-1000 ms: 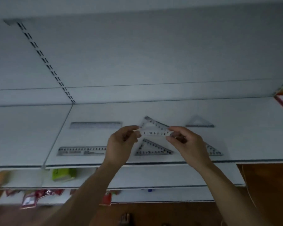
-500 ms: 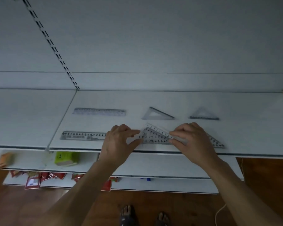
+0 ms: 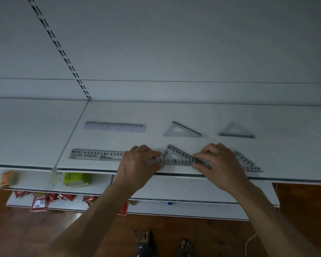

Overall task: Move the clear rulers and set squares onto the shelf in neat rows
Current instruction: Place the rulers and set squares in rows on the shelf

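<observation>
The held set square [image 3: 178,157] lay flat in the front row of the white shelf [image 3: 193,115], its long lower edge close to the shelf's front lip and roughly parallel with it. The left hand [image 3: 139,164] pinched its left corner with curled fingers and thumb. The right hand [image 3: 220,164] pinched its right end the same way. The clear plastic blurred there, so it may have been 2 pieces overlapped rather than 1.

Just left of the left hand lay the front ruler [image 3: 97,155], its right end hidden behind that hand. Just right of the right hand another front set square [image 3: 248,162] showed only its far half. The held piece therefore sat between 2 neighbours, with both hands filling the gaps.

Behind it, a bare strip of shelf separated the front row from the back row. There lay the back ruler [image 3: 114,126], a back set square [image 3: 183,130] and a second back set square [image 3: 236,131], all well apart from each other. Bare white surface ran on to the right of both rows.

A slotted upright [image 3: 63,52] ran up the back panel at the seam between shelf bays. On the lower shelf sat a green box [image 3: 76,179], with red packets [image 3: 39,201] below it.
</observation>
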Demonstrator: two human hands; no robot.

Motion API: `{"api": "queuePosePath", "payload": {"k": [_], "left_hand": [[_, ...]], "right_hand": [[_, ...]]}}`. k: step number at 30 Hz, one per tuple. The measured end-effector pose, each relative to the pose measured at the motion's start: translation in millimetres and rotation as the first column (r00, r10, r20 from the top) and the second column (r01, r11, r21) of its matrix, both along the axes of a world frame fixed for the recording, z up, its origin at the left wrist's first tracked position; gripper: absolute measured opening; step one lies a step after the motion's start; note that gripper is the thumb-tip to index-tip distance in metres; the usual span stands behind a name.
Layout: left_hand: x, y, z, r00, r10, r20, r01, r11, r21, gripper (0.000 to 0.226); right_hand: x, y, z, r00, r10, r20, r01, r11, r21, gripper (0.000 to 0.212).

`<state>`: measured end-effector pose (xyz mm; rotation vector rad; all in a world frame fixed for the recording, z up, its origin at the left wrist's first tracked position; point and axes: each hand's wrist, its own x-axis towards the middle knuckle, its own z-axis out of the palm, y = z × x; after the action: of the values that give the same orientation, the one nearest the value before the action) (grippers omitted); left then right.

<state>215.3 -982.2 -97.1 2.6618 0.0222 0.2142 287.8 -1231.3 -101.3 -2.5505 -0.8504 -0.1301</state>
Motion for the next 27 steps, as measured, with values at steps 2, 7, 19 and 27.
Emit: {"api": "queuePosePath", "payload": {"k": [2,7,19,27], "left_hand": [[-0.5,0.0,-1.6,1.0,-0.006,0.009,0.006,1.0,0.008,0.044],[-2.4,-1.3,-4.5,0.999,-0.026,0.027,0.025,0.999,0.023,0.042],[-11.5,-3.8,6.3,0.999,0.021,0.026,-0.02,1.0,-0.023,0.051],[-54.1,7.4,32.4,0.974,0.208,0.086,-0.206,0.978,-0.034,0.034]], "right_hand": [[0.0,-0.3,-0.5,1.0,0.003,-0.008,-0.003,1.0,0.0,0.028],[-1.0,-0.5,-0.5,1.0,0.016,-0.022,-0.016,1.0,-0.009,0.028],[-1.4,-1.8,11.3,0.996,-0.009,-0.085,0.013,0.999,0.046,0.032],[2.9,51.2,28.6,0.978,0.076,-0.194,-0.038,0.98,0.196,0.026]]}}
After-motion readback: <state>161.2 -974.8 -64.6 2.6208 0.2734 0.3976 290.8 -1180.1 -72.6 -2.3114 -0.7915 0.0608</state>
